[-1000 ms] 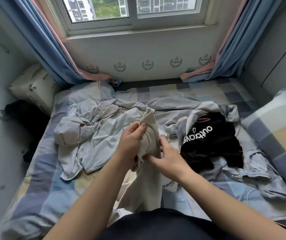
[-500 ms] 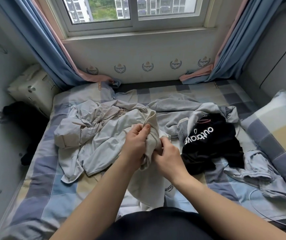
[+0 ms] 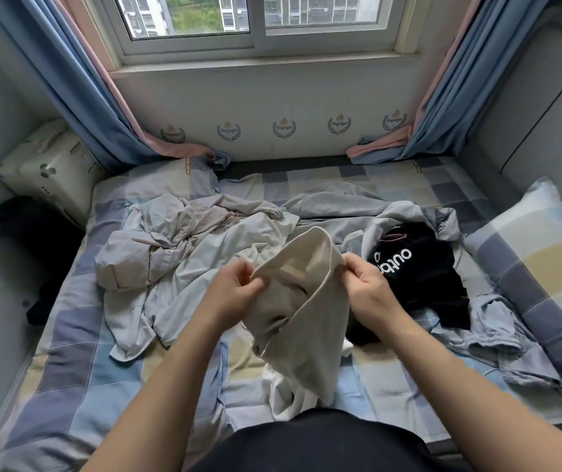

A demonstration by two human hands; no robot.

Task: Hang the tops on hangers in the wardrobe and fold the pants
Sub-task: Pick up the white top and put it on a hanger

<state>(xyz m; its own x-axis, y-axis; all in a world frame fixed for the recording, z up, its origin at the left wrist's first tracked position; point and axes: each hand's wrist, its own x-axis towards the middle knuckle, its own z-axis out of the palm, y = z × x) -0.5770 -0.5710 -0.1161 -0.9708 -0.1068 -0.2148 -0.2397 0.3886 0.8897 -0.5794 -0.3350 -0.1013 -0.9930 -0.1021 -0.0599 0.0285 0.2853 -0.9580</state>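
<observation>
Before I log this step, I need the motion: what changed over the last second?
The left hand and right hand drew apart sideways, spreading open the beige garment that was bunched between them. Both keep their grip on its edge; nothing was let go. The grey clothes, black top and pillow lie as before.

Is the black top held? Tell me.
No: the left hand and right hand grip the beige garment; the black top lies on the bed.
</observation>
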